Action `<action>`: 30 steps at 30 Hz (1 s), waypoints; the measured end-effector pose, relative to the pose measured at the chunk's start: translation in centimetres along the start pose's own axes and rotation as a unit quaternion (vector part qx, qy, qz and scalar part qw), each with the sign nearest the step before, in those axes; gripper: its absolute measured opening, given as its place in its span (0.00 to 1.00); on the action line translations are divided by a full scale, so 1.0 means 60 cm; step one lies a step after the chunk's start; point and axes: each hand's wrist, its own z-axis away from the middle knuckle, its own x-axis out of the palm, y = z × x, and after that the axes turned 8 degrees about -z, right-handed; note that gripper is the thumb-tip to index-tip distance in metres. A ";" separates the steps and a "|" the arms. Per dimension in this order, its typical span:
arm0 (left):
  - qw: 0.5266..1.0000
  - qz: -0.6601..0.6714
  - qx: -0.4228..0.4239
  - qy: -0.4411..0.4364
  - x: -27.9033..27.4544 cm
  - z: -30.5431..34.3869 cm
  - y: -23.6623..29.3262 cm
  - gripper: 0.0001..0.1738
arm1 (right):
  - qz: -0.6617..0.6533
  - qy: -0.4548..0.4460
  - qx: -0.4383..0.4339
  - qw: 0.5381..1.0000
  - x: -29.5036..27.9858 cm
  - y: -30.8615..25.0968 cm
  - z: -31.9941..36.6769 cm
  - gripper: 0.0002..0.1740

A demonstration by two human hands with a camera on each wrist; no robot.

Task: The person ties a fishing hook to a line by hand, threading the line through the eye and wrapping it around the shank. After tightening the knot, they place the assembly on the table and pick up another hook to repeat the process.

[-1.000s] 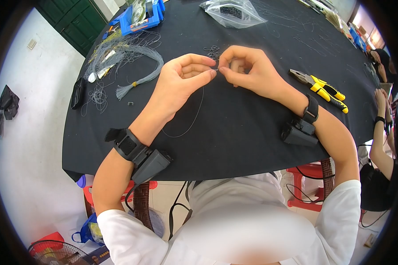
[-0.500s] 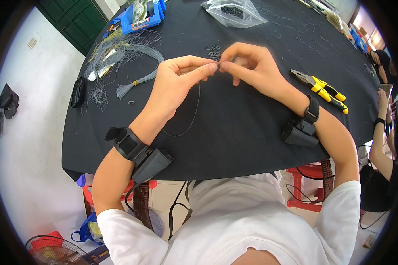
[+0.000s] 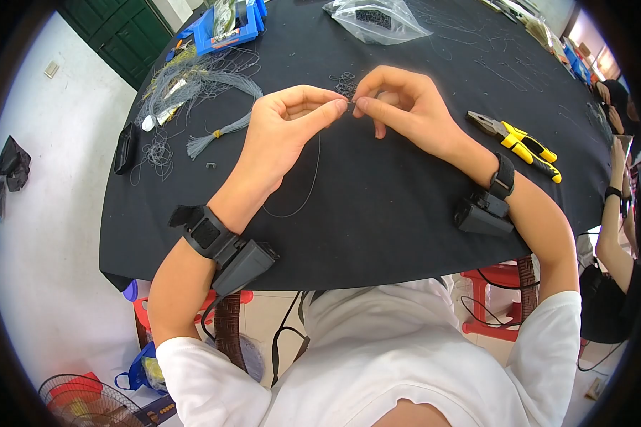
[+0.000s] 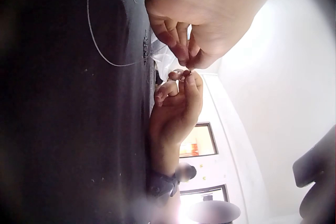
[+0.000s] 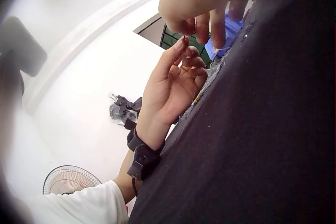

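Observation:
Above the black table, my left hand pinches a thin clear line between thumb and forefinger. The line hangs below the hand and curves down to the cloth. Facing it, my right hand pinches a tiny dark hook-like piece with thumb and forefinger. Both sets of fingertips nearly meet, with the small piece between them; its exact shape is too small to tell. Just behind the fingertips lies a small pile of dark wire hooks on the cloth.
Yellow-black pliers lie right of my right hand. At left are a hank of grey line tied in yellow, a loose tangle and a black case. Farther back stand a blue box and a clear bag.
My hands rose slightly, and the right thumb and fingers straightened somewhat. The fingertips came together, then the left hand drew back a little to the left.

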 end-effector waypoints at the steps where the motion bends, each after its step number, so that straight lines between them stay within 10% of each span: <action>1: 1.000 0.000 0.001 -0.001 0.000 0.000 0.000 0.10 | 0.000 0.001 0.000 1.000 0.000 0.000 0.000 0.06; 30: 0.995 0.066 0.070 0.012 0.021 0.014 0.020 0.07 | -0.163 -0.096 0.197 0.962 0.077 -0.040 0.017 0.11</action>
